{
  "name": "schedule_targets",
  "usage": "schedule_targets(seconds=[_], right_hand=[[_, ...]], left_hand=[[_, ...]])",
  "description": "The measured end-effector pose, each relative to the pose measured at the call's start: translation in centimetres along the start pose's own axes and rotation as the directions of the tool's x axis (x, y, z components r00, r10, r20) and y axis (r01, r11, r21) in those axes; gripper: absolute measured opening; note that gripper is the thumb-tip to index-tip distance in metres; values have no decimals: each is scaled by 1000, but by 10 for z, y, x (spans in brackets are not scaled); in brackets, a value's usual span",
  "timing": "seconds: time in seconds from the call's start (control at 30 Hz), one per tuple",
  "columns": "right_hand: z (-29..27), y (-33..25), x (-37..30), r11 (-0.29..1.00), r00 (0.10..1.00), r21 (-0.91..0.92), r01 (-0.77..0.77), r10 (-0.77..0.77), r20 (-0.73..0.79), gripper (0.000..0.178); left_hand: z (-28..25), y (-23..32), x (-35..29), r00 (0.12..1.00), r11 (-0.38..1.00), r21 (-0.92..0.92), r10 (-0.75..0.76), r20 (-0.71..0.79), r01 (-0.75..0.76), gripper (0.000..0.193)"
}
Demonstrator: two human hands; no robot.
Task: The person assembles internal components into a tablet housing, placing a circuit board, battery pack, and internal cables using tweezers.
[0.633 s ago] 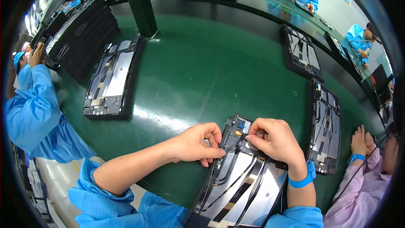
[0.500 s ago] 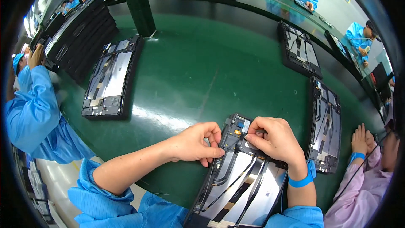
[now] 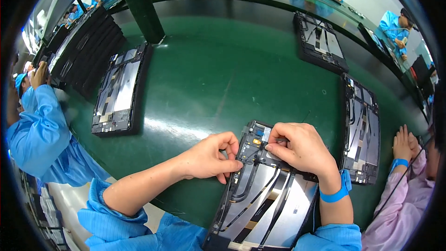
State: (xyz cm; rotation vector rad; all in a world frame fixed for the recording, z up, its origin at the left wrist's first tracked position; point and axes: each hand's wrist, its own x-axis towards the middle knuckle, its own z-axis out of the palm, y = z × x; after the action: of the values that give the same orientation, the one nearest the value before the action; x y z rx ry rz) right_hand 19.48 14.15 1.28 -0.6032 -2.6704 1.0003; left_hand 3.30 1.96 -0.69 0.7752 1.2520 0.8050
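An opened tablet [image 3: 253,190] in a black frame lies tilted before me, its silver panel, black ribbon cables and upper circuit parts exposed. At its upper left edge is my left hand [image 3: 211,158], thumb and fingers closed together against the side. My right hand [image 3: 302,148] is pinched over the upper right part, close to a small orange-yellow piece [image 3: 256,142]. Whatever lies between the fingertips of either hand is too small or hidden to make out. A blue band [image 3: 337,189] circles my right wrist.
More opened tablets in black trays lie on the green table [image 3: 200,74]: one at left [image 3: 118,90], one at right [image 3: 360,130], another at far right [image 3: 320,42]. A dark post [image 3: 139,7] stands near stacked black trays [image 3: 86,49]. Co-workers sit on both sides and across.
The whole view has shifted slightly. Both hands keep nearly the same pinched pose at the tablet's upper part, with only small finger movement.
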Motion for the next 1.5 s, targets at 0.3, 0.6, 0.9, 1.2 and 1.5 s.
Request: schedule_targets(seconds=[0.3, 0.6, 0.9, 1.2, 1.5], right_hand=[[-4, 2, 1, 997, 999, 76, -5, 1, 45, 15], [-2, 2, 0, 991, 997, 118, -69, 66, 30, 17], [-8, -10, 1, 980, 971, 28, -199, 193, 144, 24], [-9, -23, -4, 948, 931, -108, -301, 316, 184, 21], [12, -29, -25, 969, 975, -130, -210, 217, 41, 24]], left_hand=[[5, 3, 0, 997, 999, 9, -36, -71, 37, 20], [13, -1, -3, 992, 999, 51, 18, -122, -12, 19], [14, -1, -5, 990, 997, 80, 17, -138, -6, 19], [17, -3, -4, 979, 993, 102, 72, -191, -54, 19], [13, -5, -2, 979, 993, 100, 78, -189, -60, 21]])
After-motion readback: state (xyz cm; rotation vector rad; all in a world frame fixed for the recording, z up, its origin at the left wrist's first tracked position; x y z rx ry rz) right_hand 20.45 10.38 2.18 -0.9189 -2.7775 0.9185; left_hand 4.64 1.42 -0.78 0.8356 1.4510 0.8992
